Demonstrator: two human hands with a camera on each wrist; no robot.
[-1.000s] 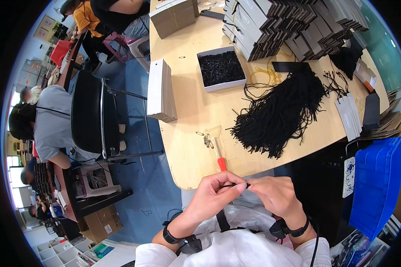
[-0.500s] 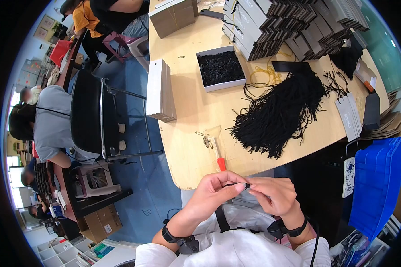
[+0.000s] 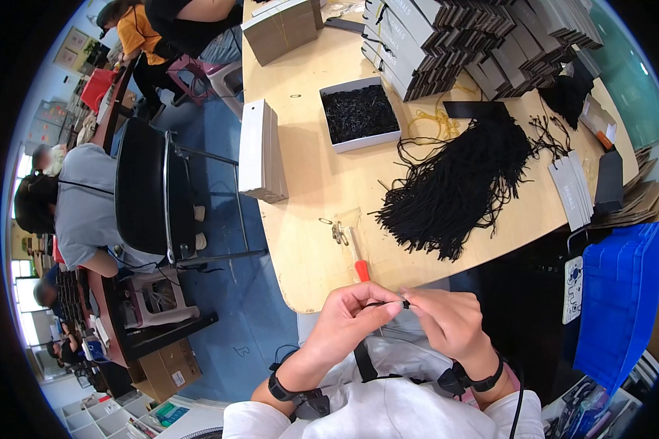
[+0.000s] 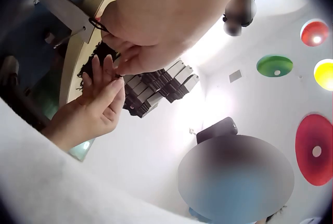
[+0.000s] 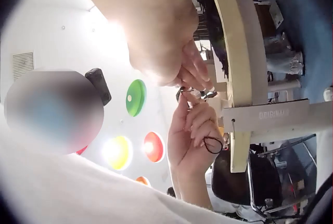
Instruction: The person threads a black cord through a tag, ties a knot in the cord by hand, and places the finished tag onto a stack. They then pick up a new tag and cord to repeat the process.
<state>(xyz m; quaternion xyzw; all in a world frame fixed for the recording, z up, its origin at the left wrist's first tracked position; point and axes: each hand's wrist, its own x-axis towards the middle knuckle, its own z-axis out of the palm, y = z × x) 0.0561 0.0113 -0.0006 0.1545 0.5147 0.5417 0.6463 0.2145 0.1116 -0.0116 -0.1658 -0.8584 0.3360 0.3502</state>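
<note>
Both hands meet just below the desk (image 3: 307, 212) edge. Left hand (image 3: 348, 318) grip: fingers curled, pinching one end of a thin black cord (image 3: 388, 303). Right hand (image 3: 447, 322) grip: fingertips pinching the other end, touching the left fingertips. A cord loop hangs below the left fingers in the right wrist view. Red-handled tool (image 3: 355, 256) lies just beyond the grips; black cord pile (image 3: 454, 186) further out, to the right.

The head view looks steeply down from above, wide-angled, over the surface (image 3: 322, 183) and both hands at its near edge. Each wrist view sits very close under its own forearm, facing up toward the ceiling. All three share the meeting fingertips and the surface (image 5: 237, 52) edge.
</note>
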